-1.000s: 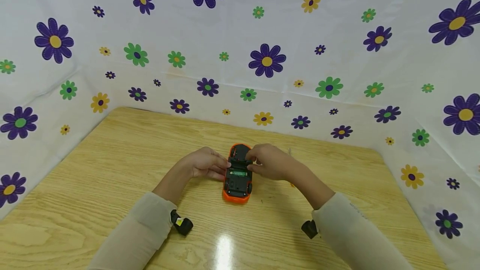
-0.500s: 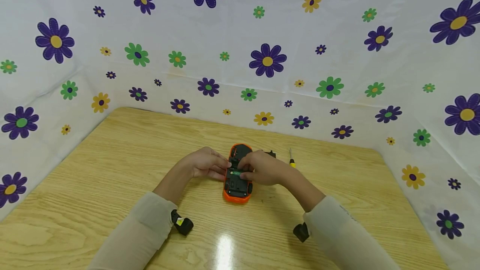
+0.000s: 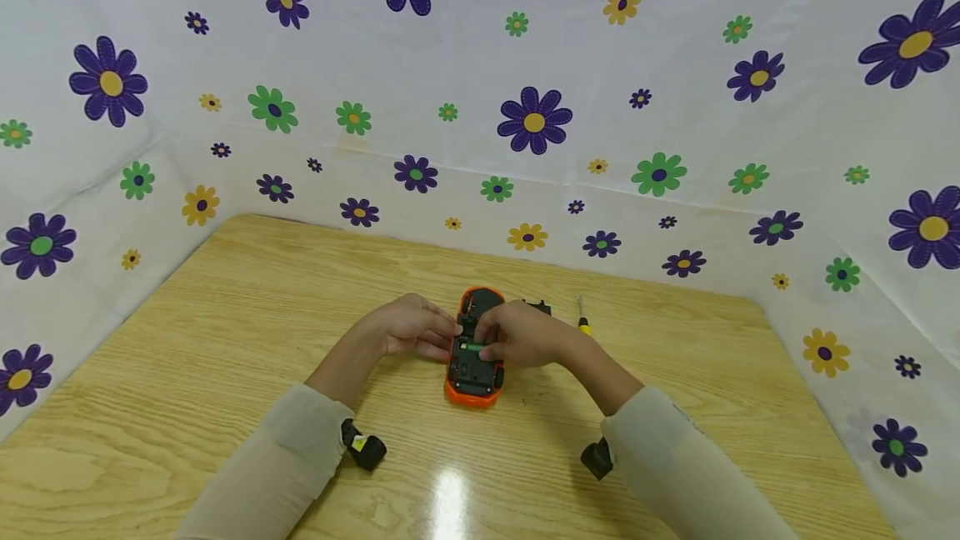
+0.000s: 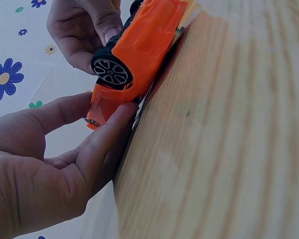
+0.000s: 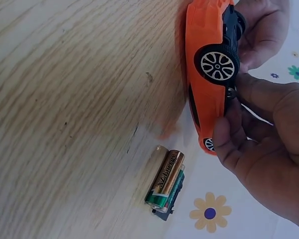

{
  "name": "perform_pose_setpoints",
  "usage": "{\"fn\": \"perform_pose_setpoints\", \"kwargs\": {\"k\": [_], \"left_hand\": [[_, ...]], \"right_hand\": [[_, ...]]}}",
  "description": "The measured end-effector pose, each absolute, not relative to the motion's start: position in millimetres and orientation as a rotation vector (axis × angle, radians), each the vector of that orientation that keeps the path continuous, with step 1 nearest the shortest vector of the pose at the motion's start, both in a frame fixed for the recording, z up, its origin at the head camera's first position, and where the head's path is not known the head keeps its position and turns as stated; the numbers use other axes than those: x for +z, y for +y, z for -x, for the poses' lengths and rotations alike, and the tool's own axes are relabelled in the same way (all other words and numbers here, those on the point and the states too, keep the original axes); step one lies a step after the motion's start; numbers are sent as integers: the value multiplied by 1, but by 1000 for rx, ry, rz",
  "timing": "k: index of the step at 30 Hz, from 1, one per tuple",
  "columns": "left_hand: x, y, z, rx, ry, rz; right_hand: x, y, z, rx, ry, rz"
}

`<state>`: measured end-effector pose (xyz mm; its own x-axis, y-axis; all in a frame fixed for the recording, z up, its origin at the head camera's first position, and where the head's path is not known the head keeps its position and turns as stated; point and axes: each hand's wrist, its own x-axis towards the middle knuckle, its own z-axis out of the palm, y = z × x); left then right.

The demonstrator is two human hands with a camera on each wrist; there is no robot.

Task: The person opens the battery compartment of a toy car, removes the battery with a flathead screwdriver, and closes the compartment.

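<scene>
An orange toy car (image 3: 471,398) lies upside down on the table, its black underside and battery compartment facing up. Along its left side my left hand (image 3: 411,327) grips the body; the left wrist view has thumb and fingers (image 4: 107,127) around one orange end. My right hand (image 3: 528,333) reaches over the compartment, thumb and forefinger pinching a green battery (image 3: 472,347) in it. Part of the compartment is hidden by these fingers. In the right wrist view, other right-hand fingers (image 5: 224,142) rest against the car's side, below a spoked wheel (image 5: 218,65).
Beyond my right hand lies a small black plastic cover (image 3: 542,307). Brown-and-green batteries (image 5: 167,174) lie by it in the right wrist view. A yellow-and-black screwdriver (image 3: 584,326) is farther right on the wooden table (image 3: 300,298). Flower-printed cloth (image 3: 480,65) hangs behind.
My right hand has moved from the compartment's upper part down and left onto the green battery, uncovering the black cover and screwdriver. The left hand and the car stay in place.
</scene>
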<state>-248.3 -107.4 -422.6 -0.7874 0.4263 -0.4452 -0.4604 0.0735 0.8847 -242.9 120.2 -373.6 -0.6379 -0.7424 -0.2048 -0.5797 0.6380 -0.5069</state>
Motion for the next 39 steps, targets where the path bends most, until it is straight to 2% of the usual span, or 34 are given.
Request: {"fn": "perform_pose_setpoints", "kwargs": {"k": [22, 39], "left_hand": [[-424, -108, 248, 1772, 1734, 3], [-423, -108, 248, 1772, 1754, -11]], "right_hand": [[-376, 134, 239, -716, 2523, 1059], [-377, 175, 231, -712, 2644, 1047]]}}
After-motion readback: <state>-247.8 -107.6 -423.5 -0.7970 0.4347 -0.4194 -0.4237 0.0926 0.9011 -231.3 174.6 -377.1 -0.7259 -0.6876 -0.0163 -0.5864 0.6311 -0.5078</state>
